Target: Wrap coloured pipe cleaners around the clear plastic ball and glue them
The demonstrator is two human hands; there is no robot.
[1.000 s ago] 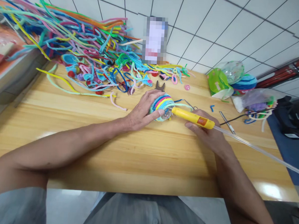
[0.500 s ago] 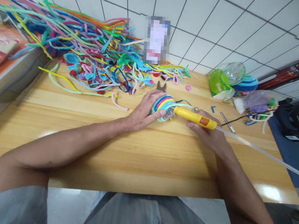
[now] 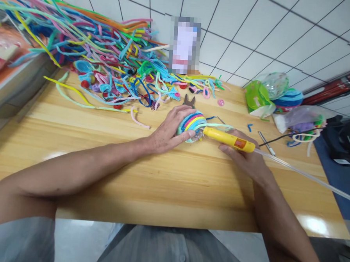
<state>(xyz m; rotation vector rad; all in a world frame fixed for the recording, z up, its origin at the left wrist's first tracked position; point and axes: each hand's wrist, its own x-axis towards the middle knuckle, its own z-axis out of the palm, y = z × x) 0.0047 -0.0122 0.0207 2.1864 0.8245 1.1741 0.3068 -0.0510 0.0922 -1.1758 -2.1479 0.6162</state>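
My left hand (image 3: 171,132) is wrapped around a small round ball (image 3: 194,122) banded with blue, pink, yellow and pale green pipe cleaner; a clear part of it shows near my thumb. In my right hand (image 3: 244,156) is a yellow hot glue gun (image 3: 229,139), with a clear glue stick (image 3: 296,172) trailing from its back end. The nozzle points left and meets the ball's right side; whether it touches cannot be made out. A pale green pipe cleaner (image 3: 218,126) runs from the ball toward my right hand.
Pliers (image 3: 189,101) lie just behind the ball. Many coloured pipe cleaners (image 3: 109,49) are heaped at the back left. A green packet (image 3: 257,98) and plastic bags stand at the back right, near a pen (image 3: 266,143) and a dark cord (image 3: 280,139).
Both hands, the ball and the glue gun stay almost in place. The pale green pipe cleaner's free end has shifted slightly right.
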